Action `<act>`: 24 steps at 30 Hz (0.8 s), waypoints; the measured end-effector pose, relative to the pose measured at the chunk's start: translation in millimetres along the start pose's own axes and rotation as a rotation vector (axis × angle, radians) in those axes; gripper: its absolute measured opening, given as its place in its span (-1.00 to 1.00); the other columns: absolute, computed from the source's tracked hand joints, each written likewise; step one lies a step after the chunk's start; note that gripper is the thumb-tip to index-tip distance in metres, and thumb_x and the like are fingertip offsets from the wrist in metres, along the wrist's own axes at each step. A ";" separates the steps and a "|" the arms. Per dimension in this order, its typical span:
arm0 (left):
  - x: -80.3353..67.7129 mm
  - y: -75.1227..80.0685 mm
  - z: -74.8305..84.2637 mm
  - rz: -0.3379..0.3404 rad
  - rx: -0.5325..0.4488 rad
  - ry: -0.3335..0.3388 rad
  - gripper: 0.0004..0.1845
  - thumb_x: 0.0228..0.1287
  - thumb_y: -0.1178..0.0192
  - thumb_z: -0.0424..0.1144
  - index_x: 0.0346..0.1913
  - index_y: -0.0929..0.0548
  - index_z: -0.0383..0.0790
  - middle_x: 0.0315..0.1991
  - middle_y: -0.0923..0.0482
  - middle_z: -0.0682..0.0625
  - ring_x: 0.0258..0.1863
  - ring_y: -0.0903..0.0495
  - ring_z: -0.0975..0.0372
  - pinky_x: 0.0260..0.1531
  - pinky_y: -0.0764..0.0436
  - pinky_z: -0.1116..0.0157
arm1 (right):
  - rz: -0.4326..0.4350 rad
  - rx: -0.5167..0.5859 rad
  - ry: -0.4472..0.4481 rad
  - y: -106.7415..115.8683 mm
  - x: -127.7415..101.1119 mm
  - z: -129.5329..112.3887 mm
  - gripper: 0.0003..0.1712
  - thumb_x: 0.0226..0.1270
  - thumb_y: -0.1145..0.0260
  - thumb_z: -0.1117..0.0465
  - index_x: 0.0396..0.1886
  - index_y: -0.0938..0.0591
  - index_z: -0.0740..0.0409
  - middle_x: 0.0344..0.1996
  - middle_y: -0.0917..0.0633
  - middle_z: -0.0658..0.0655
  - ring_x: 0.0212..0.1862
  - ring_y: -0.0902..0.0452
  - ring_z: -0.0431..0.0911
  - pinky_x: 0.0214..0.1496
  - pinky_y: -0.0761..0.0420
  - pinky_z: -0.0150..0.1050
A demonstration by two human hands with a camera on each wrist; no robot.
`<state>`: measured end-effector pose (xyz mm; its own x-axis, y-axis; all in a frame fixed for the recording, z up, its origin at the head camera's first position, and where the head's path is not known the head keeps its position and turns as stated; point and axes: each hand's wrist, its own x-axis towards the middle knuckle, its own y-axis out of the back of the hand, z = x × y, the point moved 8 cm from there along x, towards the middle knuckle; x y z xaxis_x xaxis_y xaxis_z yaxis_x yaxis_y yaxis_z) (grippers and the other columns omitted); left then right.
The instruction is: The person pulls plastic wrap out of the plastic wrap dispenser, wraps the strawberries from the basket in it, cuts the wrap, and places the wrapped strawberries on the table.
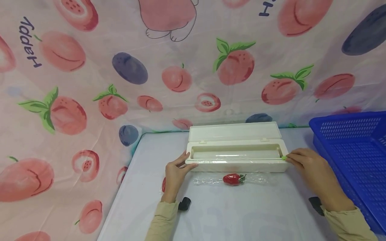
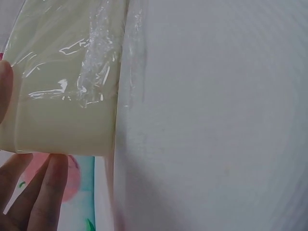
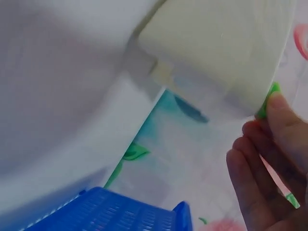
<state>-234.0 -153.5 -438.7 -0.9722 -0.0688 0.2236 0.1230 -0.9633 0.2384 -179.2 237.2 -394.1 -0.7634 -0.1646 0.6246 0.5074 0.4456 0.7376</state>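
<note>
A long white cling film dispenser (image 1: 211,167) stands on the table with its lid (image 1: 235,132) flipped open towards the back. My left hand (image 1: 174,175) holds its left end, thumb on the front and fingers around the end. At the right end my right hand (image 1: 313,172) pinches a small green slide cutter (image 3: 275,88) between thumb and index finger. Clear film (image 2: 96,62) hangs over the dispenser's front and reaches onto the table. On that film lies a red strawberry (image 1: 231,179) with green leaves. Another red thing (image 1: 164,184) is mostly hidden behind my left wrist.
A blue plastic basket (image 1: 349,187) stands to the right, close to my right forearm. Behind the white table (image 1: 241,214) hangs a fruit-printed cloth (image 1: 181,50), which also covers the left side. Black wrist pieces (image 1: 185,204) show by both sleeves.
</note>
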 end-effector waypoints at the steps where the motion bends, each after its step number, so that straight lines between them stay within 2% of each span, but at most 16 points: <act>1: 0.0 0.1 -0.1 0.001 0.004 -0.001 -0.42 -0.08 -0.53 -0.45 0.10 -0.62 -0.48 0.19 -0.54 -0.26 0.09 -0.64 -0.04 -0.12 -0.68 0.35 | 0.002 0.001 -0.001 0.6 -0.4 1.2 -0.73 -0.14 -0.54 0.48 -0.33 -0.77 0.31 -0.33 -0.71 0.21 -0.22 -0.62 0.14 -0.15 -0.55 0.07; 8: 0.4 -0.1 -0.5 0.000 0.013 -0.009 -0.43 -0.07 -0.53 -0.44 0.09 -0.63 -0.48 0.19 -0.54 -0.27 0.12 -0.62 -0.03 -0.14 -0.68 0.35 | -0.008 -0.013 0.001 -0.3 -1.0 2.9 -0.75 -0.13 -0.55 0.47 -0.34 -0.76 0.33 -0.34 -0.71 0.24 -0.24 -0.63 0.18 -0.16 -0.56 0.11; 13: 0.0 -0.3 -3.1 0.005 0.010 0.003 -0.43 -0.08 -0.53 -0.45 0.09 -0.63 -0.47 0.19 -0.54 -0.25 0.09 -0.64 -0.05 -0.13 -0.68 0.35 | -0.036 -0.045 -0.004 0.2 1.8 -4.6 -0.69 -0.10 -0.57 0.39 -0.27 -0.74 0.35 -0.29 -0.71 0.29 -0.19 -0.62 0.21 -0.15 -0.59 0.17; 15: 0.0 -0.4 -3.6 0.006 0.009 0.003 -0.43 -0.08 -0.53 -0.45 0.09 -0.63 -0.47 0.19 -0.54 -0.25 0.08 -0.64 -0.06 -0.13 -0.68 0.34 | -0.025 -0.034 0.018 1.9 3.7 -11.1 -0.71 0.00 -0.54 0.34 -0.24 -0.74 0.33 -0.27 -0.71 0.29 -0.17 -0.62 0.21 -0.12 -0.58 0.16; 19: -0.2 -0.4 -1.7 0.008 0.021 -0.009 -0.43 -0.08 -0.53 -0.44 0.09 -0.63 -0.47 0.19 -0.54 -0.26 0.07 -0.64 -0.07 -0.14 -0.69 0.34 | -0.001 0.002 0.084 2.6 6.9 -27.7 -0.70 0.02 -0.52 0.34 -0.19 -0.74 0.30 -0.25 -0.71 0.26 -0.15 -0.62 0.16 -0.09 -0.58 0.08; 22: -0.1 -0.3 -0.5 0.007 0.027 -0.013 -0.43 -0.08 -0.53 -0.44 0.09 -0.63 -0.48 0.19 -0.53 -0.27 0.07 -0.64 -0.08 -0.14 -0.69 0.33 | 0.006 0.024 0.136 -1.0 6.7 -40.8 -0.75 0.18 -0.46 0.23 -0.17 -0.73 0.26 -0.24 -0.71 0.20 -0.15 -0.63 0.09 -0.10 -0.59 0.01; 24: 0.7 -0.6 -2.8 0.006 0.027 -0.009 -0.43 -0.08 -0.53 -0.45 0.09 -0.63 -0.49 0.20 -0.53 -0.27 0.06 -0.64 -0.08 -0.14 -0.69 0.31 | 0.004 0.034 0.171 -5.2 6.3 -50.1 -0.64 0.44 -0.26 0.01 -0.17 -0.73 0.24 -0.23 -0.70 0.17 -0.15 -0.63 0.05 -0.10 -0.60 -0.03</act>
<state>-235.3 -153.6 -441.3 -0.9697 -0.0727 0.2333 0.1348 -0.9554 0.2627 -166.6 189.8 -381.1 -0.6811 -0.3084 0.6640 0.4940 0.4758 0.7277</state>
